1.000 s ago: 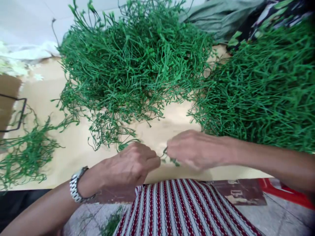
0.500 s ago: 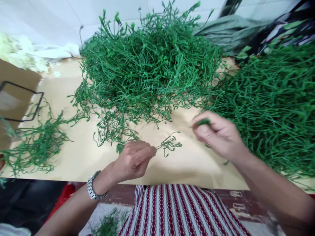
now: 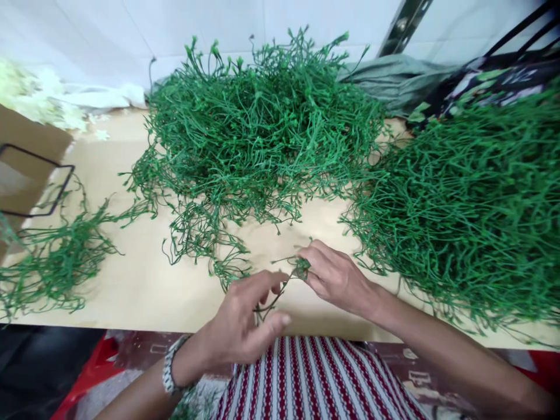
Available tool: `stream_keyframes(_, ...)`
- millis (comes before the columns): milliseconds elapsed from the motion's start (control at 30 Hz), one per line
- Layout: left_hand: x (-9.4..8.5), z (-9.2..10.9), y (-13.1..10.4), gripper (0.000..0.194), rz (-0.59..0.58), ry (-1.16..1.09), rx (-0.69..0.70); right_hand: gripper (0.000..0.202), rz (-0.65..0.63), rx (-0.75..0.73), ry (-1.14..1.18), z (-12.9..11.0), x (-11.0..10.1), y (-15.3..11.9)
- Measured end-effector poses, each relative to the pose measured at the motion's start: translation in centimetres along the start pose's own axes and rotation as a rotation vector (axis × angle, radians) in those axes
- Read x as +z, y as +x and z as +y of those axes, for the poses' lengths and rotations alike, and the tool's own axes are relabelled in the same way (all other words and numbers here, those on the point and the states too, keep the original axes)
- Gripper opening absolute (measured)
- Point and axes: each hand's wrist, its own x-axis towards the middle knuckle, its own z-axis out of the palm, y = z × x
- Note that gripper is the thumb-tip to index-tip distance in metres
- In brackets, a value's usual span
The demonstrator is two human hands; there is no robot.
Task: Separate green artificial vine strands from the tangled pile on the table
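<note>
Some green stems [image 3: 301, 267] lie in the closed grip of the right hand [image 3: 338, 281]; the left hand [image 3: 242, 318] gapes.

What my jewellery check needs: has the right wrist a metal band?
No, the right wrist is bare; the metal band circles the left.

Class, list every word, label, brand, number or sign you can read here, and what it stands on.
No readable text.
Pale marks on the dark red-brown board below the pale tan tabletop: too blurred to tell whether they are lettering.
</note>
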Motion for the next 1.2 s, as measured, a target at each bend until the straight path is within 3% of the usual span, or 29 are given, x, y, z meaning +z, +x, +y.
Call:
stream_keyframes(67, -0.2, -0.2, 0.2, 0.038, -0.068, -0.424, -0.276, 0.018, 0.030, -0.070, -0.025, 0.1, 0.2, -0.2)
stream_keyframes(133, -0.1, -0.4, 0.8, 0.039, -0.089, -0.684, -0.470, 0.018, 0.048, -0.112, -0.036, 0.1, 0.4, -0.3)
stream_keyframes(267, 1.2, -0.5, 2.3, 0.022, -0.051, -0.757, -0.674, 0.018, 0.087, -0.164, -0.020, -0.2, 0.9, -0.3)
stream_keyframes(400, 2.6, -0.4, 3.0, 0.006, 0.113, -0.862, -0.675, 0.018, 0.066, -0.147, 0.026, -0.4, 1.1, -0.4)
stream_keyframes(533, 2.8, -0.5, 2.9, 0.008, 0.319, -0.837, -0.665, 0.018, -0.009, -0.056, 0.017, -0.3, 0.9, -0.7)
stream_keyframes(767, 3.4, -0.4, 3.1, 0.005, 0.561, -0.939, -0.604, 0.024, 0.114, -0.064, 0.060, -0.7, 1.5, -0.3)
stream_keyframes(867, 3.5, -0.5, 3.2, 0.008, 0.583, -0.997, -0.622, 0.022, 0.109, -0.060, 0.073, -0.8, 1.4, 0.1)
stream_keyframes(1067, 2.6, -0.6, 3.2, 0.005, 0.485, -0.959, -0.582, 0.033, 0.060, 0.092, 0.325, -0.9, -0.4, 0.6)
stream_keyframes(1200, 2.5, -0.7, 3.3, 0.008, 0.478, -1.012, -0.608, 0.031, 0.030, 0.036, 0.250, -0.7, -0.3, 0.8)
